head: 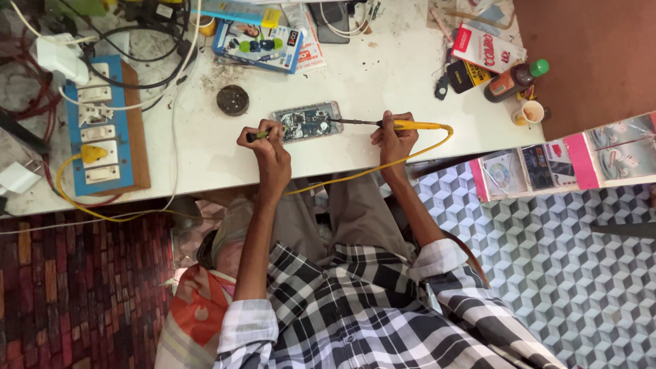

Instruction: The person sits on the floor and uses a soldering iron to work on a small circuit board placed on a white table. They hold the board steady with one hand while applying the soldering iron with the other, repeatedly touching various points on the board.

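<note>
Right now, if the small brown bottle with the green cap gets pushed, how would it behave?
The brown bottle lies on its side near the white table's right edge, so it would probably roll rather than tip. It looks round and small, likely light. A paper cup beside it might stop it, or get knocked.

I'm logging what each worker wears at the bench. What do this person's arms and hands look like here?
Both hands, left hand and right hand, are bare: no gloves, rings or watch visible. Both forearms are bare too. The black-and-white checked shirt has its sleeves rolled up to about the elbows, showing pale cuffs.
</note>
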